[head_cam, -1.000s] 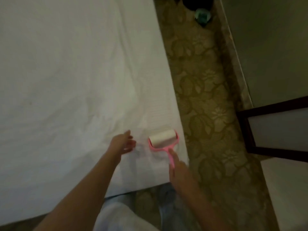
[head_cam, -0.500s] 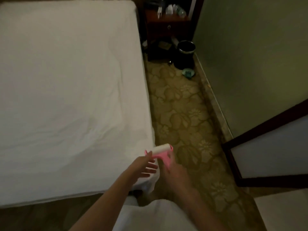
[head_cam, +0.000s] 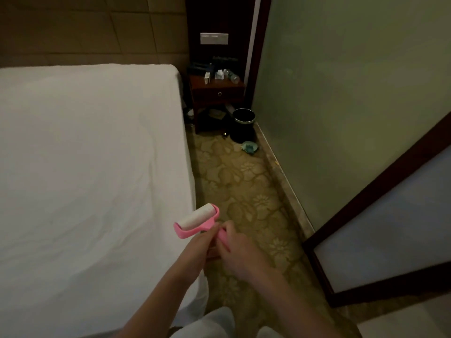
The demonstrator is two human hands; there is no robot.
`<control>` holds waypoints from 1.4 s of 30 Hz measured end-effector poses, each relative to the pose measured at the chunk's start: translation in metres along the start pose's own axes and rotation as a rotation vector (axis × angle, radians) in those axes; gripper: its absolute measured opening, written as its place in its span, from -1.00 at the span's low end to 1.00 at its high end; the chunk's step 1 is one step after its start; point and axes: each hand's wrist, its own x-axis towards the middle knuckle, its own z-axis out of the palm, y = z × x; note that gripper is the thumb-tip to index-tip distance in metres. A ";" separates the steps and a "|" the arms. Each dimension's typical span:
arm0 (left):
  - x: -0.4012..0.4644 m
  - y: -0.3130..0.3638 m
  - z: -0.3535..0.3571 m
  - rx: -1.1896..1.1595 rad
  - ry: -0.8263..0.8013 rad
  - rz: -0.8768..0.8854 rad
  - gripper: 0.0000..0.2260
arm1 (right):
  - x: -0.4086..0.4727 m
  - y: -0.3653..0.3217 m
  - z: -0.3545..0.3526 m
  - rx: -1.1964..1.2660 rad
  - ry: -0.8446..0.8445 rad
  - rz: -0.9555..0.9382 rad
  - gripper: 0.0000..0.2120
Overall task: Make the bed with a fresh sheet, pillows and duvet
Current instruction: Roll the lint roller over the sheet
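Both hands meet on a pink lint roller at the bed's near corner.

The right hand (head_cam: 240, 250) grips the lint roller (head_cam: 198, 222) by its handle, the left hand (head_cam: 197, 247) curled against the frame, the roller head beyond the fingers, over the white fitted sheet (head_cam: 85, 167). Farther off stand a nightstand (head_cam: 217, 93) and black wastebasket (head_cam: 243, 124).
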 end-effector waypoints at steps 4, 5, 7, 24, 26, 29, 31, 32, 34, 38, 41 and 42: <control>0.027 0.009 0.005 -0.162 0.071 -0.053 -0.86 | 0.029 0.003 -0.014 -0.078 -0.021 -0.087 -0.81; 0.037 0.013 0.005 -0.202 0.087 -0.071 -0.86 | 0.039 0.005 -0.015 -0.090 -0.024 -0.104 -0.81; 0.059 0.024 0.004 -0.201 0.159 -0.101 -0.79 | 0.063 0.007 -0.020 -0.124 -0.027 -0.134 -0.81; 0.205 0.130 -0.038 -0.142 0.422 -0.214 -0.80 | 0.291 0.008 -0.052 -0.348 -0.201 -0.342 -0.74; 0.223 0.136 -0.051 -0.117 0.465 -0.193 -0.78 | 0.319 0.016 -0.051 -0.366 -0.248 -0.341 -0.74; 0.251 0.134 -0.070 -0.101 0.574 -0.136 -0.79 | 0.369 0.026 -0.051 -0.431 -0.332 -0.361 -0.77; 0.274 0.130 -0.083 -0.061 0.635 -0.111 -0.77 | 0.397 0.035 -0.048 -0.463 -0.352 -0.420 -0.79; 0.285 0.125 -0.089 -0.038 0.650 -0.111 -0.75 | 0.407 0.040 -0.047 -0.460 -0.368 -0.436 -0.78; 0.308 0.106 -0.101 -0.020 0.703 -0.089 -0.74 | 0.437 0.059 -0.035 -0.440 -0.386 -0.507 -0.70; 0.358 0.056 -0.140 -0.002 0.895 -0.044 -0.75 | 0.496 0.100 0.016 -0.453 -0.420 -0.697 -0.62; 0.394 0.014 -0.175 0.215 1.090 -0.008 -0.75 | 0.530 0.142 0.063 -0.416 -0.416 -0.798 -0.63; 0.408 0.003 -0.189 0.331 1.148 -0.003 -0.75 | 0.542 0.152 0.079 -0.378 -0.412 -0.810 -0.60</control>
